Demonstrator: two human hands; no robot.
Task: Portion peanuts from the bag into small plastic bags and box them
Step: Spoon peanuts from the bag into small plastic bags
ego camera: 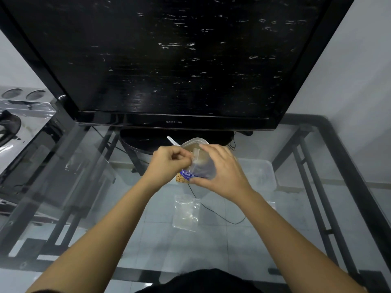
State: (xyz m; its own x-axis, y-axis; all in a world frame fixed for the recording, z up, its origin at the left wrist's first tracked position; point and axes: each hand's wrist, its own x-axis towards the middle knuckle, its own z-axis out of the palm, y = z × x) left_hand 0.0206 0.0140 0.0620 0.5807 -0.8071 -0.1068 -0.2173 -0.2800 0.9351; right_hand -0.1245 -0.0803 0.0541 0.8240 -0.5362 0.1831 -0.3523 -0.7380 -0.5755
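Two hands meet at centre frame on one small bag (202,166): your left hand (169,163) pinches its top edge, your right hand (220,170) curls round its side. Behind it stands the peanut bag (186,176), partly hidden. Just above, a tub (195,142) holds a white spoon (172,141). Lower centre, spare bags (186,212) lie flat on the glass table (84,197). A television (169,60) fills the upper frame.

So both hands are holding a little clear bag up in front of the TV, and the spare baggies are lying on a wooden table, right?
Almost. The head view shows the left hand and right hand holding the little clear bag, but the spare baggies lie on a glass table, not wooden.
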